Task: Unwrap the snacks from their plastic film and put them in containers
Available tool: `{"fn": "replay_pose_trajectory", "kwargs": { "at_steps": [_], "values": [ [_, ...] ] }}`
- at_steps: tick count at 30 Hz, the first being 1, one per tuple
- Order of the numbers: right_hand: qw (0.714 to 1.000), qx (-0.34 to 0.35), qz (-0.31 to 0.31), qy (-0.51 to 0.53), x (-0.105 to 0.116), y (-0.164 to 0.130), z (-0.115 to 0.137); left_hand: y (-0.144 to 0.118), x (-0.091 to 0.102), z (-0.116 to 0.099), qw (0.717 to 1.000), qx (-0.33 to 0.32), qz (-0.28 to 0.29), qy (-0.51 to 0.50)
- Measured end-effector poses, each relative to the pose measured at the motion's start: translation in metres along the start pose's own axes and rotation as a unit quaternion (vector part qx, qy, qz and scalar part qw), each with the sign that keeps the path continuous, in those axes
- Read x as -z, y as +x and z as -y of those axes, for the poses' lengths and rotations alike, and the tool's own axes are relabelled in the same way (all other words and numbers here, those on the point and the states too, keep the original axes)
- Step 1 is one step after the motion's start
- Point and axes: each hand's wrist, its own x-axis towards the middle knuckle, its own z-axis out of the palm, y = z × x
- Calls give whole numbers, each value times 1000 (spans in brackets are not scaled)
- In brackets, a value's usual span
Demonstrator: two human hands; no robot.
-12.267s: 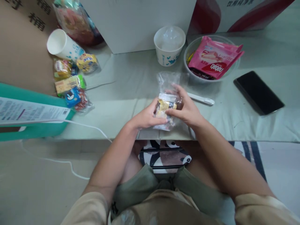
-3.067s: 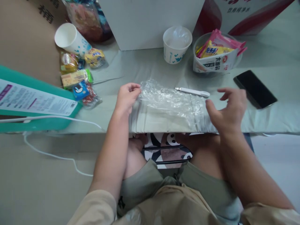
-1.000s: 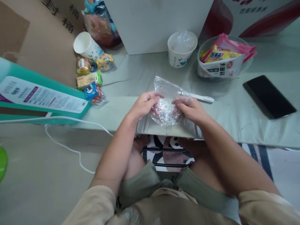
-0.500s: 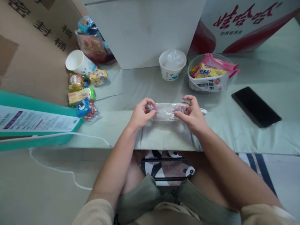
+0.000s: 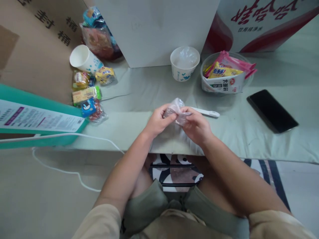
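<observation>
A clear plastic bag point(image 5: 176, 107), crumpled into a small wad, is pinched between both hands over the near edge of the pale green table point(image 5: 261, 139). My left hand point(image 5: 158, 120) grips its left side with thumb and fingers. My right hand point(image 5: 196, 126) grips its right side. A white pen-like tool point(image 5: 206, 112) lies on the table just behind my right hand.
A paper cup point(image 5: 184, 63) with plastic inside and a clear bowl of snack packs point(image 5: 225, 77) stand behind. A black phone point(image 5: 272, 110) lies at right. At left are a tipped paper cup point(image 5: 83, 59), loose snack packs point(image 5: 87, 96) and a teal box point(image 5: 37, 119).
The bag was stretched out as a flat roll between my hands half a second ago. My hands have come together and the bag is now bunched into a small wad.
</observation>
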Motion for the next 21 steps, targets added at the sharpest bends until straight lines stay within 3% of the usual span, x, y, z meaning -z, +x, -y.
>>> {"fn": "replay_pose_trajectory", "kwargs": {
  "at_steps": [2, 6, 9, 12, 16, 19, 21],
  "values": [
    [998, 7, -48, -30, 4, 3, 2, 2, 5, 0, 994, -11, -86, 66],
    [986, 16, -147, -76, 13, 10, 5, 10, 11, -11, 948, -35, -267, 172],
    [988, 3, -146, -48, 14, 14, 6, 33, 5, -37, 928, -74, -316, 184],
    [988, 28, -126, -78, 14, 15, 7, 78, -7, -72, 917, -112, -289, 250],
    [985, 64, -98, -130, 16, 17, 10, 156, -23, -107, 889, -66, -208, 403],
    [983, 61, -90, -149, 19, 18, 13, 197, -30, -108, 883, -13, -121, 453],
    [983, 60, -91, -150, 21, 19, 16, 209, -32, -100, 899, 6, -97, 427]
  ]
}}
